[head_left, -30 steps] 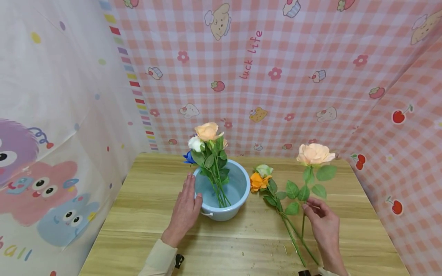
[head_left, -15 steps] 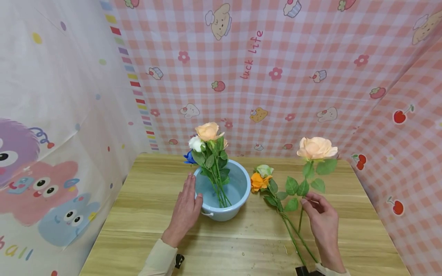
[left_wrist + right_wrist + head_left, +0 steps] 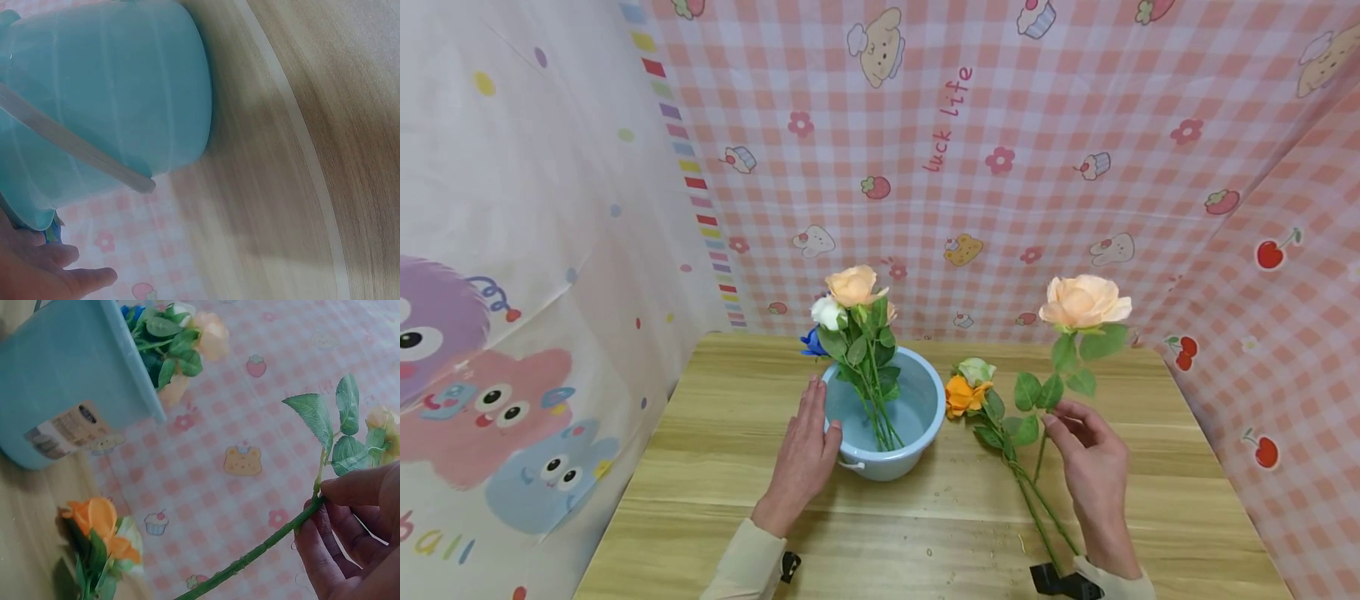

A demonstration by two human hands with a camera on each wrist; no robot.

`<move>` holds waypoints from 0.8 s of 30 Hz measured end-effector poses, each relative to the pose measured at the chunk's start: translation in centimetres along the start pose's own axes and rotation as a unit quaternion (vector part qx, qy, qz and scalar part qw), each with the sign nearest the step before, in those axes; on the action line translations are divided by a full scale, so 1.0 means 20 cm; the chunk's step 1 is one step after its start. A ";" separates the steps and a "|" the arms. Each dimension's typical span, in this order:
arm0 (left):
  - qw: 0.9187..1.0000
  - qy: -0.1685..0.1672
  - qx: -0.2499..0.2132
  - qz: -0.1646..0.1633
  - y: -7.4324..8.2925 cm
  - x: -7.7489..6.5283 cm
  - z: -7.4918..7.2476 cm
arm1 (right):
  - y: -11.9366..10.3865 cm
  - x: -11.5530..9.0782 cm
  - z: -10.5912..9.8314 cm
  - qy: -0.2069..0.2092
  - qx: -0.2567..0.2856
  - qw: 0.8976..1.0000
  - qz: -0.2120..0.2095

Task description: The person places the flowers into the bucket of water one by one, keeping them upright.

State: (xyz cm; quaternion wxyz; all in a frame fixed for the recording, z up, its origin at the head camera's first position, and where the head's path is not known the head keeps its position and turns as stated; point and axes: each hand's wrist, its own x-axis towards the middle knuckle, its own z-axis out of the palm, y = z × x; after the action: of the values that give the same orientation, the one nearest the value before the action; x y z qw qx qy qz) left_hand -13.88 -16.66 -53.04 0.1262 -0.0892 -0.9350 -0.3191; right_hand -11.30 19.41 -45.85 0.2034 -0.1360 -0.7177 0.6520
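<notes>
My right hand (image 3: 1090, 467) pinches the green stem of a peach rose (image 3: 1084, 302) between thumb and fingers, bloom upward, as the right wrist view also shows with the stem (image 3: 250, 556) slanting down from the fingertips. My left hand (image 3: 801, 458) lies with straight fingers against the left side of a light blue bucket (image 3: 883, 467). Inside the bucket lean several flowers: a peach rose (image 3: 853, 286), a white one (image 3: 828, 312) and a blue one (image 3: 812, 341). In the left wrist view the fingers (image 3: 62, 256) appear beside the bucket's rim.
On the wooden table (image 3: 700, 433), right of the bucket, lie an orange flower (image 3: 964, 395) and a pale green flower (image 3: 976, 371), their stems reaching toward my right wrist. Water drops dot the tabletop nearby. A pink checked cloth (image 3: 925, 208) hangs behind the table.
My right hand has raised the peach rose and shifted it slightly left. The left hand and bucket have stayed in place.
</notes>
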 end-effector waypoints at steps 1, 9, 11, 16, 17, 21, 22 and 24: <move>1.000 0.001 0.001 0.000 0.00 0.00 0.00 | -0.01 0.00 0.01 -0.003 0.003 1.000 0.000; 1.000 0.001 -0.001 -0.002 0.00 0.00 0.00 | -0.06 0.01 0.06 -0.024 0.027 0.999 -0.007; 1.000 0.000 -0.003 -0.003 0.00 0.00 0.00 | -0.08 0.01 0.08 -0.028 0.029 0.999 -0.008; 1.000 -0.001 -0.003 -0.005 0.01 0.00 0.00 | -0.12 0.01 0.12 -0.034 0.037 0.999 -0.019; 1.000 -0.002 -0.003 -0.005 0.01 0.00 0.00 | -0.12 0.01 0.13 -0.036 0.043 0.998 -0.021; 1.000 -0.003 -0.002 -0.007 0.01 0.00 0.00 | -0.15 0.00 0.17 -0.043 0.060 0.997 -0.030; 1.000 -0.003 -0.002 -0.008 0.01 0.00 0.00 | -0.15 0.00 0.17 -0.046 0.064 0.996 -0.031; 1.000 -0.002 -0.002 -0.008 0.00 0.00 0.00 | -0.16 0.00 0.19 -0.049 0.067 0.996 -0.035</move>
State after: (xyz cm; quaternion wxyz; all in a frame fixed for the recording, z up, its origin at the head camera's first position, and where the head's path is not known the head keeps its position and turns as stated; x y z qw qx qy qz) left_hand -13.86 -16.61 -52.97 0.1213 -0.0831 -0.9354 -0.3215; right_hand -12.94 15.67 -42.84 0.1993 -0.0653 -0.6860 0.6967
